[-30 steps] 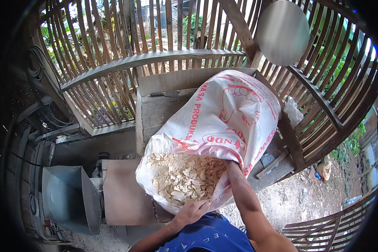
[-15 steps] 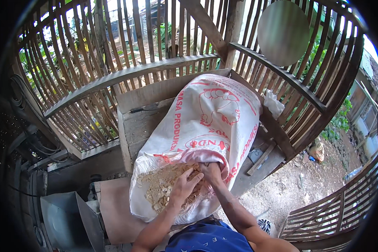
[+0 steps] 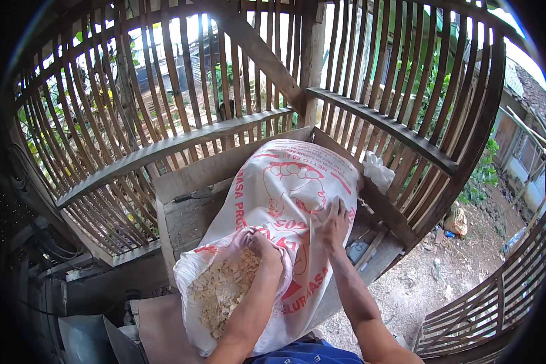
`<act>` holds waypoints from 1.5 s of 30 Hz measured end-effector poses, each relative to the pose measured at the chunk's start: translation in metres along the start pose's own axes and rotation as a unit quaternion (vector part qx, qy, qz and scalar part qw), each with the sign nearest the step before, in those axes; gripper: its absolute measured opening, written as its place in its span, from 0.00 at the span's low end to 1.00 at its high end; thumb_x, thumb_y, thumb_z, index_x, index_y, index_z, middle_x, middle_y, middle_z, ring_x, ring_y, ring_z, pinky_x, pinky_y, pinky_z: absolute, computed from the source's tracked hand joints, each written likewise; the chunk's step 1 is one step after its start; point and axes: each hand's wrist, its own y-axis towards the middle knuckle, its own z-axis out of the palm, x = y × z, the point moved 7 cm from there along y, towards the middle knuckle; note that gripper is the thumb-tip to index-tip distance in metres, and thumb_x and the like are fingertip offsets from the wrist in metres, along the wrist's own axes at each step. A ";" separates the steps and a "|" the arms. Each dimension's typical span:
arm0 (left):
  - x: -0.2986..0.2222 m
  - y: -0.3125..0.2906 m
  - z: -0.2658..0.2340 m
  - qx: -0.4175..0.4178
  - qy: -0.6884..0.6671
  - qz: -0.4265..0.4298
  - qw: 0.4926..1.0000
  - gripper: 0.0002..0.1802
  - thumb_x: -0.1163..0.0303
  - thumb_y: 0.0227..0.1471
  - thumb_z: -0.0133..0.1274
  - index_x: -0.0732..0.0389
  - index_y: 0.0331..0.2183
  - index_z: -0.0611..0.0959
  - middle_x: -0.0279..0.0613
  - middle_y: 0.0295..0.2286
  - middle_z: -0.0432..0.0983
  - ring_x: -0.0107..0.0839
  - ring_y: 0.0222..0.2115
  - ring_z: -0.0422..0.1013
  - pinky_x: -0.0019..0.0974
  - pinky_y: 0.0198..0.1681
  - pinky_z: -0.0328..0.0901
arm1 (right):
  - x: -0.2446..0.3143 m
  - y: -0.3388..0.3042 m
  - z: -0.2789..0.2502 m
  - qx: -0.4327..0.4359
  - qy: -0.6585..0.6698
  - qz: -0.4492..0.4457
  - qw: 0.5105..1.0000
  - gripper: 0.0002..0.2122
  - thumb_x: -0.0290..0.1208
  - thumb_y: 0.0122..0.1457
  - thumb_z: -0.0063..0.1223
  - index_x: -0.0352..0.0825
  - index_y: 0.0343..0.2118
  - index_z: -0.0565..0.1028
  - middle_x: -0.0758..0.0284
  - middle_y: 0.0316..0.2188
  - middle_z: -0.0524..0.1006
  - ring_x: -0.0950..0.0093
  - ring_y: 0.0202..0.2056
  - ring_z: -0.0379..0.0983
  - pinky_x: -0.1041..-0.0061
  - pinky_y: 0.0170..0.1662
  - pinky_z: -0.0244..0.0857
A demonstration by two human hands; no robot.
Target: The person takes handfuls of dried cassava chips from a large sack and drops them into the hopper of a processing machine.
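A big white woven sack (image 3: 285,188) with red print lies on its side in the head view, its mouth toward me. Dry, pale beige flakes and chips (image 3: 230,285) fill the opening. My left hand (image 3: 264,247) reaches across the mouth, fingers curled over its upper rim and closed on the sack cloth; some fingertips are hidden in the folds. Farther up and to the right, my right hand (image 3: 333,227) lies on top of the sack, palm down with the fingers stretched out.
The sack rests in a wooden trough (image 3: 191,212). Slatted wooden walls (image 3: 182,103) close off the far side. A crumpled white plastic bag (image 3: 378,173) hangs at the right rail. A grey metal container (image 3: 88,341) stands at lower left, a slatted panel (image 3: 497,291) at lower right.
My right hand has come out of the sack's mouth and moved up onto its outer side. My left hand has shifted from the flakes to the upper rim. The view has tilted upward.
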 end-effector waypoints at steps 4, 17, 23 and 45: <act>-0.050 -0.065 0.015 0.184 -0.244 0.004 0.952 0.21 0.62 0.54 0.51 0.69 0.43 0.77 0.48 0.39 0.76 0.41 0.37 0.75 0.42 0.43 0.70 | -0.075 0.015 0.117 0.152 0.021 0.028 0.988 0.13 0.34 0.53 0.56 0.31 0.38 0.76 0.56 0.34 0.79 0.54 0.42 0.72 0.59 0.47 0.66; -0.070 -0.104 -0.014 0.268 -0.030 -0.050 0.962 0.18 0.76 0.44 0.63 0.72 0.40 0.81 0.44 0.38 0.78 0.34 0.35 0.75 0.32 0.46 0.68 | 0.055 0.057 0.088 0.088 0.353 -0.226 0.903 0.16 0.43 0.62 0.44 0.33 0.34 0.74 0.57 0.34 0.77 0.58 0.40 0.73 0.52 0.58 0.57; -0.059 -0.096 -0.055 0.273 0.038 -0.127 0.953 0.17 0.75 0.44 0.64 0.71 0.38 0.83 0.42 0.35 0.79 0.32 0.34 0.74 0.33 0.42 0.66 | 0.067 0.064 0.107 0.232 0.381 -0.033 0.894 0.26 0.44 0.67 0.46 0.27 0.16 0.67 0.52 0.13 0.63 0.56 0.18 0.60 0.59 0.27 0.55; -0.182 -0.084 -0.025 0.426 0.052 0.082 0.900 0.20 0.55 0.56 0.63 0.52 0.23 0.71 0.22 0.20 0.61 0.12 0.20 0.57 0.26 0.23 0.56 | 0.143 -0.022 -0.138 0.130 0.665 -0.022 0.735 0.11 0.26 0.65 0.46 0.29 0.26 0.73 0.64 0.22 0.74 0.78 0.26 0.69 0.78 0.32 0.63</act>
